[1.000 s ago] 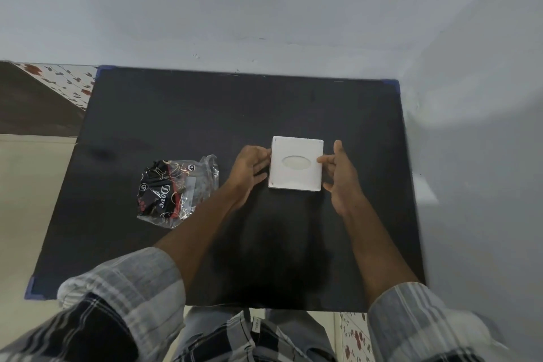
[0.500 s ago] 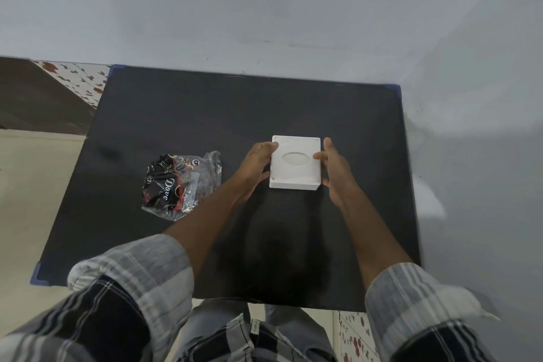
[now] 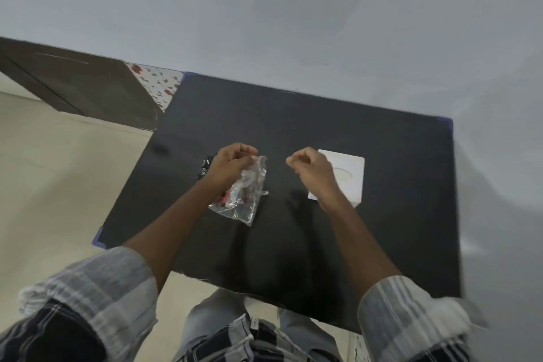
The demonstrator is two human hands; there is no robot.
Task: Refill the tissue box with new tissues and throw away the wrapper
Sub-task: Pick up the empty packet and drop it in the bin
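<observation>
A white square tissue box (image 3: pixel 349 173) with an oval slot on top rests on the black table (image 3: pixel 367 238), right of centre. My right hand (image 3: pixel 311 169) hovers just left of the box with its fingers curled shut and nothing in it, covering the box's left edge. The clear plastic tissue pack (image 3: pixel 245 194) with black and red print lies left of centre, its top end pinched and raised by my left hand (image 3: pixel 232 164). The pack's upper left part is hidden behind that hand.
A pale wall runs behind and to the right of the table. A dark wooden cabinet (image 3: pixel 73 82) and a red-patterned surface (image 3: pixel 158 82) stand at the left, over beige floor (image 3: pixel 44 185). My legs press against the table's front edge.
Both hands have left the tissue box. My left hand moved left and took hold of the plastic pack; my right hand drew back and closed. The camera has swung left.
</observation>
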